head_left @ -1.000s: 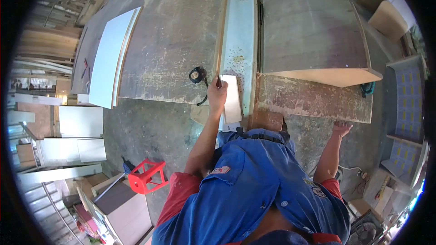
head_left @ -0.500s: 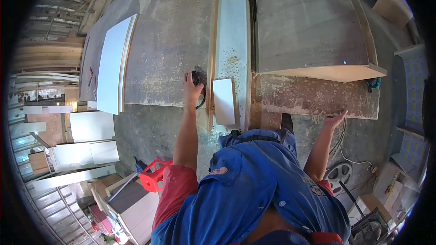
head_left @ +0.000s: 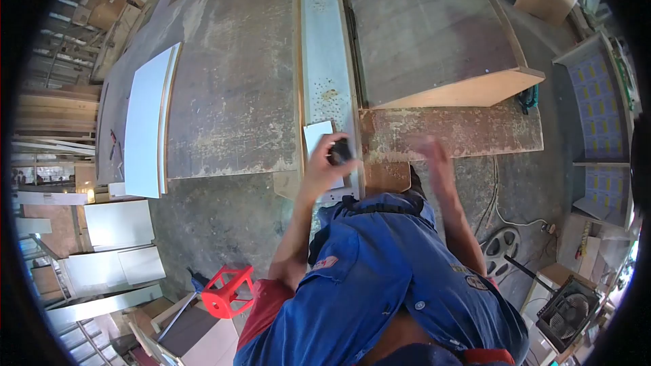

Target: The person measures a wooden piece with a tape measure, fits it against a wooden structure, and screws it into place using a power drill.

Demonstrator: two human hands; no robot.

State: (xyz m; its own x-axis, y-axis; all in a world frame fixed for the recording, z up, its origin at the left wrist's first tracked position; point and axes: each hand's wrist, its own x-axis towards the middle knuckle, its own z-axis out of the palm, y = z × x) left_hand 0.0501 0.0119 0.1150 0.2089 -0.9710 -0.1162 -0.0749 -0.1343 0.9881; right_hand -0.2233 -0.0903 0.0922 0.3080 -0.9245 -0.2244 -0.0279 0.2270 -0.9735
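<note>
My left hand (head_left: 327, 166) is closed around a small, dark, rounded object (head_left: 340, 152), whose exact kind I cannot make out. It is over a short white board (head_left: 318, 134) and hides much of it. That board lies on the long pale strip (head_left: 328, 54) running between the brown work surfaces. My right hand (head_left: 434, 152) is in front of the low, worn brown board (head_left: 475, 129), to the right of the strip. Motion smears its fingers, and no object shows in it.
A white panel (head_left: 146, 122) lies on the left work surface (head_left: 234, 81). At right stands a raised brown panel (head_left: 427, 27) with a pale wood edge. Below are a red plastic stool (head_left: 227, 291), a fan (head_left: 568, 312) and a cable (head_left: 502, 210) on the floor.
My left hand has moved right with the dark object, from the left work surface to above the short white board. My right hand has left the low board's edge and moved left.
</note>
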